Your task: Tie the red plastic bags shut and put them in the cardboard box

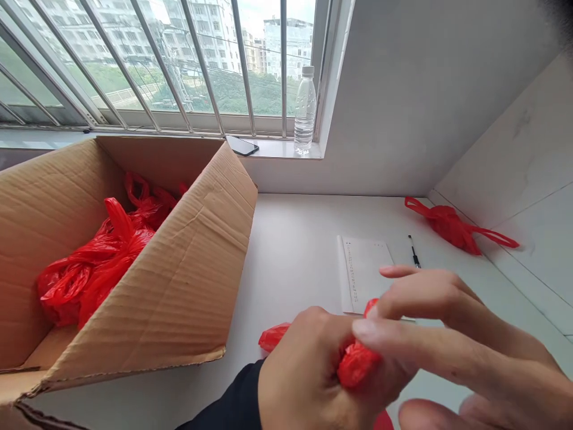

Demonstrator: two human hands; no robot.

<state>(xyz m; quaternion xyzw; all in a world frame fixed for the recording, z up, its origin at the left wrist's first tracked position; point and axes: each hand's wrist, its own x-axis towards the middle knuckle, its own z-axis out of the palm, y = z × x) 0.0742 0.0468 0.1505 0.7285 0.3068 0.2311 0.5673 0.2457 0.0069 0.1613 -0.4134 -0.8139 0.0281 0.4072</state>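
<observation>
Low in the head view, my left hand (313,370), in a dark sleeve, is closed around a bunched red plastic bag (358,364). A twisted wad of the bag sticks up out of the fist, and a bit of red plastic also shows below the hand. My right hand (465,334) reaches in from the right with its fingers apart. One fingertip lies over the red wad at the left fist, while the thumb stands away below. Behind the left wrist, a piece of red plastic (274,337) shows on the white table (290,257).
An open cardboard box (192,257) on the left holds red plastic bags (111,251). A notebook (367,263) and pen (414,251) lie ahead; another red bag (456,228) rests by the right wall. A phone (242,146) and water bottle (305,113) are on the windowsill.
</observation>
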